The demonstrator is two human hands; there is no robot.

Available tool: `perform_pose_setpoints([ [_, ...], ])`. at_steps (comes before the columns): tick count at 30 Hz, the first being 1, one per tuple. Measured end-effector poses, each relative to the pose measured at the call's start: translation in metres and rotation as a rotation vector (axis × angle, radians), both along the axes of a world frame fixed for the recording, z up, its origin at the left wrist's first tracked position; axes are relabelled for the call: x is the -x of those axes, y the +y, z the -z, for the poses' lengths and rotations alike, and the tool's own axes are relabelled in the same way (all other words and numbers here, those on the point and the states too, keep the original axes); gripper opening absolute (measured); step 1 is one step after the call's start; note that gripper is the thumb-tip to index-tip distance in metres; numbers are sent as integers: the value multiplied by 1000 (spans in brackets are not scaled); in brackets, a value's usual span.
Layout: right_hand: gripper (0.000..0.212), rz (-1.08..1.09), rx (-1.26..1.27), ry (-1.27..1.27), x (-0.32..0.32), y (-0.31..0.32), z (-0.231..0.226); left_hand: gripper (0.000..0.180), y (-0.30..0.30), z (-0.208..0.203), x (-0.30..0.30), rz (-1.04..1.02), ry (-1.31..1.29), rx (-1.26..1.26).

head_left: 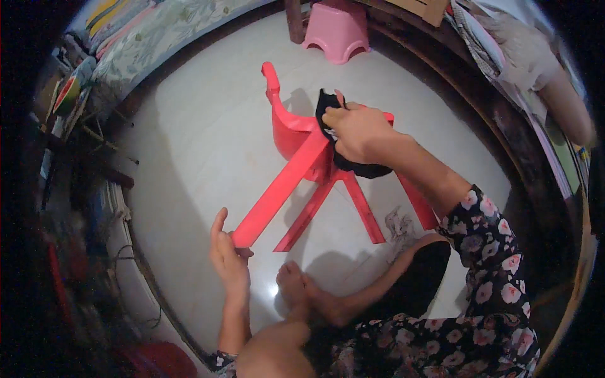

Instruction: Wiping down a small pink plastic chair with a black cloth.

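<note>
A small red plastic chair lies tipped over on the floor, its legs pointing toward me. My left hand grips the end of its nearest leg from below, one finger stretched out past the leg. Farther off, my right hand presses a black cloth against the chair where that leg meets the seat. The cloth is bunched under my fingers and hangs down over part of the chair. Behind my right hand and forearm, some of the chair is hidden.
A pink plastic stool stands at the back. Crumpled, pale stuff lies on the floor beside the chair's right legs. A bed with a patterned cover borders the far left. My bare foot rests near the chair.
</note>
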State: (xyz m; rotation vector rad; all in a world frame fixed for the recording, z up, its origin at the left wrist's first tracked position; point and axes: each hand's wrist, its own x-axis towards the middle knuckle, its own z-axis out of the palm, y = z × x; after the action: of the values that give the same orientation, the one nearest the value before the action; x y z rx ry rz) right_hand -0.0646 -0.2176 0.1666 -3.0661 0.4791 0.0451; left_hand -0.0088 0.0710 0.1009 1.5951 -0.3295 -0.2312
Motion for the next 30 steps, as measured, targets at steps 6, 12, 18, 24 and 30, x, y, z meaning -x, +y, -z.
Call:
perform_pose_setpoints([
  [6,30,-281,4,-261,6,45,4,40,8,-20,-28,259,-626,-590],
  [12,38,-520,64,-472,32,93,15,48,-42,-77,-6,572,-667,-1107],
  [18,27,-136,-101,-325,21,23,13,51,-29,-58,-12,531,-760,-855],
  [24,31,-198,3,-248,13,35,20,51,-12,-59,-17,547,-541,-855],
  [30,46,-575,-100,-318,52,103,9,53,17,-76,3,573,-457,-915],
])
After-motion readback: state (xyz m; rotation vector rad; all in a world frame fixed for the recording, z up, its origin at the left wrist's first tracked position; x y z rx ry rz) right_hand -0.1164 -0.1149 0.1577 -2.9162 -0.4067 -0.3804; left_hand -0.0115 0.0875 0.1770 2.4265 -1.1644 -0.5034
